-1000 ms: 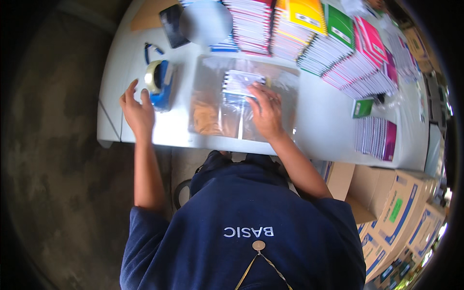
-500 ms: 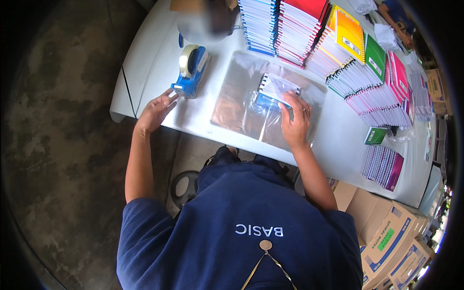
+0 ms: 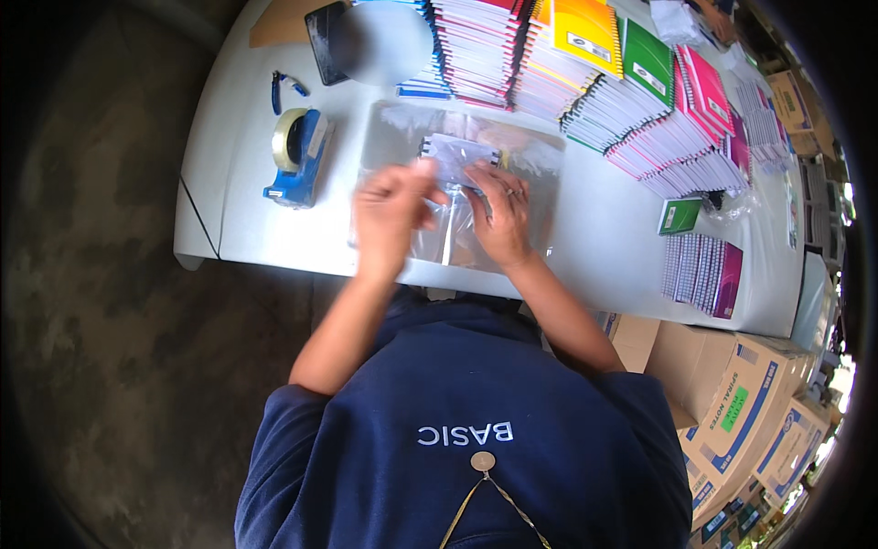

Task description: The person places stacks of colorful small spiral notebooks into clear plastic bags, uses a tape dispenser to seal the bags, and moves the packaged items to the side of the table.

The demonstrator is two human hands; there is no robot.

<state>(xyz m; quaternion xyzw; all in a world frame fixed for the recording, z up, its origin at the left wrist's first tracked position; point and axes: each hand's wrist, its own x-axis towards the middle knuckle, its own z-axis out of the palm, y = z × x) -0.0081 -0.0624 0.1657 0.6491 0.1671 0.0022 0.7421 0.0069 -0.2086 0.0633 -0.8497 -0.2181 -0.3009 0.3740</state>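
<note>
A small spiral notebook (image 3: 448, 154) with a pale face and black coil pieces lies on a sheet of clear plastic film (image 3: 540, 197), part of which looks folded over it. My right hand (image 3: 503, 215) grips its near right edge, fingers on top and thumb at the near side. At the notebook's near left corner is my left hand (image 3: 389, 210), its fingers curled and smeared by motion; whether tape is in them I cannot make out. Left of both hands stands a blue tape dispenser (image 3: 311, 169) with a clear tape roll (image 3: 287, 139).
Stacked spiral notebooks (image 3: 594, 91) in several colours line the far side. A purple notebook stack (image 3: 702, 274) and a small green notebook (image 3: 679, 216) lie right. Blue-handled cutters (image 3: 277, 91) and a dark tablet-like object (image 3: 322, 46) are far left. Cardboard boxes (image 3: 732, 412) stand below right.
My left hand has moved right from the tape dispenser, where it held a short strip of tape, to the notebook. My right hand stays on the notebook. The view has shifted.
</note>
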